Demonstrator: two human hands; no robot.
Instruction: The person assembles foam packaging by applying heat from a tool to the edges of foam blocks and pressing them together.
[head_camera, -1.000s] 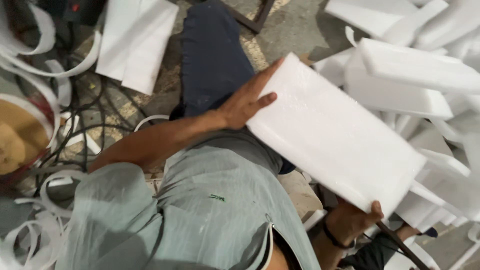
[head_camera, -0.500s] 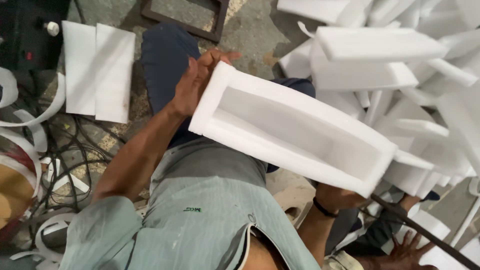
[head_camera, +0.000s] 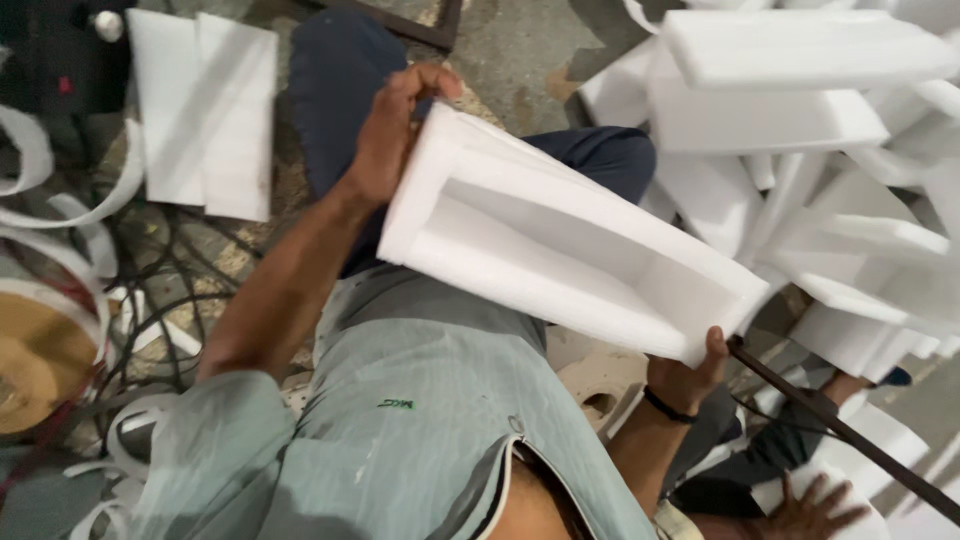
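Foam tray (head_camera: 560, 240), hollow side up and empty, held over the lap.
Left hand (head_camera: 385, 135) grips its far end; right hand (head_camera: 690, 375) clasps its near corner, beside stacked foam pieces (head_camera: 800, 100).

Lying tilted across the lap: a white foam packing tray (head_camera: 560, 250), long, box-shaped, hollow side showing. Piling up at upper right: more white foam packing pieces (head_camera: 800, 90). Lying flat on the floor, upper left: two white foam slabs (head_camera: 200, 110). Showing no labels, signs, screens.
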